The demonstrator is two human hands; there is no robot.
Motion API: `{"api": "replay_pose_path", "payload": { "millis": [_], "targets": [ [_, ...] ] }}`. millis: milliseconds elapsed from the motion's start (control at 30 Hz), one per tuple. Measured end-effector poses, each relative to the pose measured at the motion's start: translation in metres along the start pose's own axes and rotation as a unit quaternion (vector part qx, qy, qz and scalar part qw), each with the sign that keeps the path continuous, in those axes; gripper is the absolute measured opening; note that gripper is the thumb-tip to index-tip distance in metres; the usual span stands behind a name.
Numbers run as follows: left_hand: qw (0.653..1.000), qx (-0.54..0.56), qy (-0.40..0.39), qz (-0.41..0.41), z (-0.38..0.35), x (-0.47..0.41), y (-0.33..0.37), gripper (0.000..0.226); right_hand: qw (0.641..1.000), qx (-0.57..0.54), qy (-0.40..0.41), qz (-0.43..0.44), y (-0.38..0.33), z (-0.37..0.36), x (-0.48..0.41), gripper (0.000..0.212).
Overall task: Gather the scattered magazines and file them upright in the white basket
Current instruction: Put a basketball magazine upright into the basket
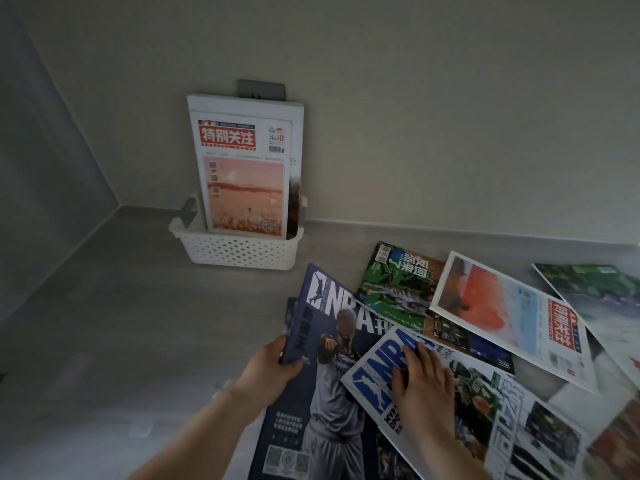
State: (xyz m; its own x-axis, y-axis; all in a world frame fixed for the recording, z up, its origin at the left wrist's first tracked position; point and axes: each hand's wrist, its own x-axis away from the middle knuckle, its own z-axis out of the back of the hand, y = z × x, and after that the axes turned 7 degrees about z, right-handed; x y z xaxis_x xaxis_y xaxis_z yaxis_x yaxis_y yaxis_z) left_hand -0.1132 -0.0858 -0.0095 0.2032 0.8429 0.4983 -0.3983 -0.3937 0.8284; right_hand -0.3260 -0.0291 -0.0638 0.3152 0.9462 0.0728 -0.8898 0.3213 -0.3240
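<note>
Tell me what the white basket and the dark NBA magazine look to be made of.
White basket: likely moulded plastic, matte; its walls carry a regular grid of small holes. Dark NBA magazine: paper with a seemingly coated cover, printed in full colour, thin and flexing slightly.

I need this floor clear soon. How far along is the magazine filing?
Early. Done: the white perforated plastic basket holds a few upright magazines, a red-titled sunset cover in front. In hand: the left hand grips the dark blue NBA magazine; the right hand rests on the white NBA magazine. Left: several more magazines on the floor.
</note>
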Motion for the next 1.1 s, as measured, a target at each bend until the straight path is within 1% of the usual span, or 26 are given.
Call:
{"api": "replay_pose_path", "payload": {
  "millis": [133, 333, 400, 433, 467, 500, 533, 567, 600, 633, 667, 700, 767, 800, 833, 900, 933, 1033, 1100],
  "targets": [
    [0.999, 0.0, 0.026, -0.028, 0.018, 0.01, -0.002, 0.025, 1.0, 0.004, -0.003, 0.005, 0.0, 0.0, 0.001, 0.048],
    [0.992, 0.082, 0.078, -0.062, 0.077, 0.021, 0.003, 0.032, 0.999, 0.036, -0.011, 0.003, -0.003, 0.001, 0.001, 0.048],
    [0.986, 0.114, 0.083, -0.084, 0.095, 0.025, 0.007, 0.032, 1.0, 0.012, 0.008, 0.01, -0.009, 0.003, 0.0, 0.047],
    [0.984, 0.126, 0.084, -0.097, 0.102, 0.026, 0.009, 0.033, 0.999, -0.025, 0.034, 0.02, -0.017, 0.004, -0.002, 0.047],
    [0.981, 0.137, 0.084, -0.11, 0.109, 0.026, 0.01, 0.035, 0.994, -0.084, 0.064, 0.028, -0.029, 0.005, -0.004, 0.046],
    [0.978, 0.149, 0.085, -0.12, 0.114, 0.026, 0.012, 0.037, 0.981, -0.173, 0.08, 0.026, -0.047, 0.008, -0.008, 0.046],
    [0.975, 0.159, 0.086, -0.128, 0.119, 0.025, 0.014, 0.037, 0.957, -0.281, 0.071, 0.012, -0.068, 0.015, -0.012, 0.046],
    [0.973, 0.166, 0.09, -0.136, 0.124, 0.024, 0.016, 0.036, 0.92, -0.388, 0.047, -0.007, -0.09, 0.022, -0.017, 0.044],
    [0.97, 0.173, 0.094, -0.144, 0.13, 0.022, 0.018, 0.035, 0.88, -0.474, 0.02, -0.013, -0.11, 0.028, -0.022, 0.038],
    [0.967, 0.178, 0.098, -0.154, 0.136, 0.021, 0.02, 0.034, 0.851, -0.525, -0.004, -0.004, -0.126, 0.033, -0.028, 0.027],
    [0.964, 0.182, 0.101, -0.163, 0.142, 0.018, 0.022, 0.034, 0.833, -0.552, -0.025, 0.013, -0.137, 0.037, -0.033, 0.017],
    [0.963, 0.182, 0.105, -0.171, 0.15, 0.016, 0.025, 0.035, 0.818, -0.573, -0.044, 0.029, -0.146, 0.04, -0.04, 0.013],
    [0.961, 0.157, 0.122, -0.193, 0.166, 0.008, 0.028, 0.04, 0.79, -0.606, -0.081, 0.048, -0.156, 0.047, -0.05, 0.02],
    [0.961, 0.134, 0.13, -0.205, 0.173, 0.004, 0.031, 0.043, 0.788, -0.607, -0.086, 0.059, -0.16, 0.05, -0.056, 0.023],
    [0.961, 0.111, 0.134, -0.216, 0.179, 0.0, 0.034, 0.045, 0.799, -0.592, -0.08, 0.07, -0.166, 0.055, -0.061, 0.023],
    [0.957, 0.088, 0.144, -0.234, 0.191, -0.011, 0.043, 0.048, 0.823, -0.559, -0.046, 0.09, -0.183, 0.065, -0.074, 0.027],
    [0.955, 0.083, 0.151, -0.243, 0.198, -0.017, 0.05, 0.046, 0.83, -0.549, -0.023, 0.096, -0.191, 0.071, -0.081, 0.029],
    [0.943, 0.068, 0.184, -0.27, 0.221, -0.034, 0.081, 0.035, 0.833, -0.537, 0.035, 0.13, -0.219, 0.094, -0.105, 0.033],
    [0.924, 0.066, 0.219, -0.307, 0.237, -0.048, 0.106, 0.033, 0.83, -0.529, 0.088, 0.152, -0.235, 0.113, -0.124, 0.037]
  ]
}}
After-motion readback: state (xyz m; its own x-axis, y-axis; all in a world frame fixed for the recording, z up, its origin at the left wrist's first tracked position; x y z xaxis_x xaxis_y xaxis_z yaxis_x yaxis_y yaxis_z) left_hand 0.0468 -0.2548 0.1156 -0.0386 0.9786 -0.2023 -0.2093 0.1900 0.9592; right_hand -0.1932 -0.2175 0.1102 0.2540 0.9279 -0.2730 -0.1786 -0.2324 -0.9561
